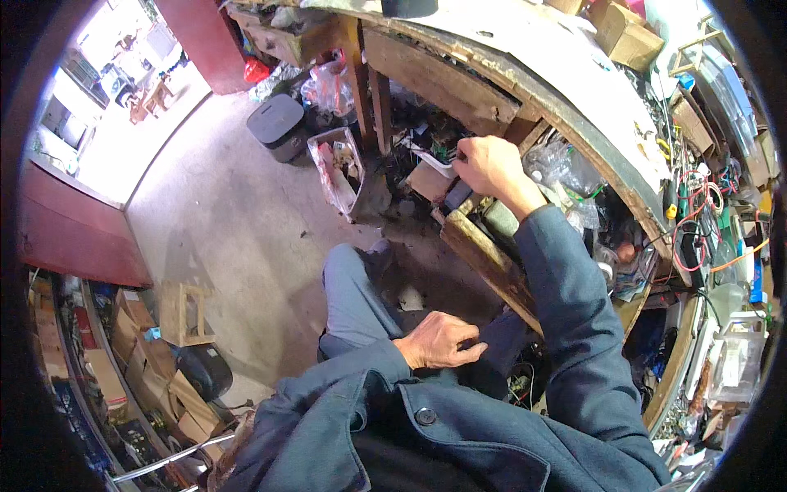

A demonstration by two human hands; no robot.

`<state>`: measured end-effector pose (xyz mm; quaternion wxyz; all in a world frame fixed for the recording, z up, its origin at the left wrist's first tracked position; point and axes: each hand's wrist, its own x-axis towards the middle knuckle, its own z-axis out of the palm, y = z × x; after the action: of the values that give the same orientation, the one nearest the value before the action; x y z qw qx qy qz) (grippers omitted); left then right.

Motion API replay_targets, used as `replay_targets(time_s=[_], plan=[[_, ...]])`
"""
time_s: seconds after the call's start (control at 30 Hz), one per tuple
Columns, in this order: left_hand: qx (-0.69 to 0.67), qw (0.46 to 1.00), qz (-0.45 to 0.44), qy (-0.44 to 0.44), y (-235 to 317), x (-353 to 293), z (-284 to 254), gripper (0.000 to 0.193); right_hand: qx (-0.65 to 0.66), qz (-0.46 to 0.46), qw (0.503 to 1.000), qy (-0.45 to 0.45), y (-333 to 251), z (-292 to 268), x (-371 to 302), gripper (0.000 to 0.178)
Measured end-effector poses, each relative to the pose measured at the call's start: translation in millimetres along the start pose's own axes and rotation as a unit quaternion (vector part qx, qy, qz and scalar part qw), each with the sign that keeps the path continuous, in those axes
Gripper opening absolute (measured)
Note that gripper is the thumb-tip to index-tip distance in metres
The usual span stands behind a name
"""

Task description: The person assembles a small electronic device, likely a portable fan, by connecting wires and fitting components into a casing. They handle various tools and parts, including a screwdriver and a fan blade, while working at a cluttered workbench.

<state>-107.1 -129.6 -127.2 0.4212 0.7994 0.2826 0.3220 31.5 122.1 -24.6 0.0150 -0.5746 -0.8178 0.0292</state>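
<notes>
My right hand (489, 166) reaches under the workbench with its fingers curled closed over a cluttered open drawer. At its fingertips is the end of a white curved strip (434, 161); what the fingers hold, if anything, is hidden. Just below lie a small cardboard box (429, 182) and a dark grey block (458, 194). The drawer's worn wooden front (485, 256) slants below my right forearm. My left hand (443, 340) rests over my lap, loosely closed, with nothing seen in it.
The workbench (525, 49) curves across the top right. A white bin of scraps (338, 174) and a lidded grey bin (277, 127) stand on the floor. Tangled cables (697, 205) hang at right. A wooden stool (185, 314) and cardboard boxes (147, 353) are at left.
</notes>
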Motion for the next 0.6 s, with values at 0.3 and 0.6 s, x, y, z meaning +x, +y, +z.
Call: replay_targets(time_s=[0.3, 0.6], plan=[[0.115, 0.931, -0.142, -0.316, -91.6, 50.6, -30.8, 0.048, 0.033, 0.003, 0.999, 0.031, -4.2, -2.2, -4.1, 0.027], [0.072, 0.961, -0.120, -0.238, -257.7, 79.0, -4.4, 0.049, 0.058, 0.042, 0.997, 0.018, -14.5, -8.9, -0.2, 0.020]])
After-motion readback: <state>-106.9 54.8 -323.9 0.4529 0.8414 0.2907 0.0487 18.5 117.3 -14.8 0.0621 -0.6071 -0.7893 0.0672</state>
